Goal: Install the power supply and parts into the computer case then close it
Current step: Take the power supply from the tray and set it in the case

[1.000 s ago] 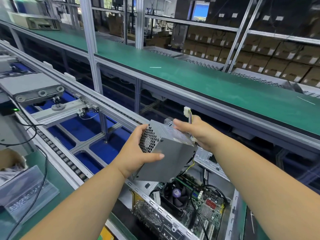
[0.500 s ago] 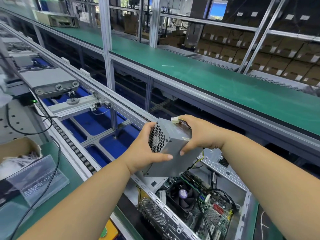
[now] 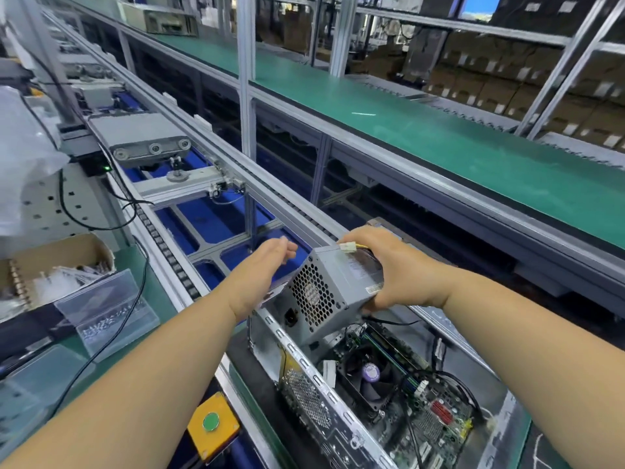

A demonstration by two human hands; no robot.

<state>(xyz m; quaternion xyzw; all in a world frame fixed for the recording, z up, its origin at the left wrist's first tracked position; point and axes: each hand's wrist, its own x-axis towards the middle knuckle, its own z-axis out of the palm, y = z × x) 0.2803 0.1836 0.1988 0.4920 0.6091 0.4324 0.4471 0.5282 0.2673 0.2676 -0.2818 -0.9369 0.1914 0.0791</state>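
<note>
A grey metal power supply [image 3: 324,299], its honeycomb fan grille facing me, hangs tilted over the left end of the open computer case [image 3: 297,363]. My right hand [image 3: 389,265] grips it from above, fingers over the top and thumb under its right edge, with a white connector on yellow wires [image 3: 348,247] poking out by my fingers. My left hand [image 3: 267,262] hovers just left of the unit, fingers loosely curled, touching nothing. Inside the case lie the motherboard [image 3: 436,414] and a black CPU fan [image 3: 368,374].
A roller conveyor rail [image 3: 236,170] runs diagonally behind the case, with a green-topped shelf [image 3: 439,137] beyond it. At the left sit a cardboard box of parts [image 3: 50,265] and clear plastic trays [image 3: 108,313]. A yellow box with a green button [image 3: 213,424] stands near the case's front.
My left hand has let go of the power supply and pulled away to the left. My right hand alone now holds it, lower and closer to the case's left end.
</note>
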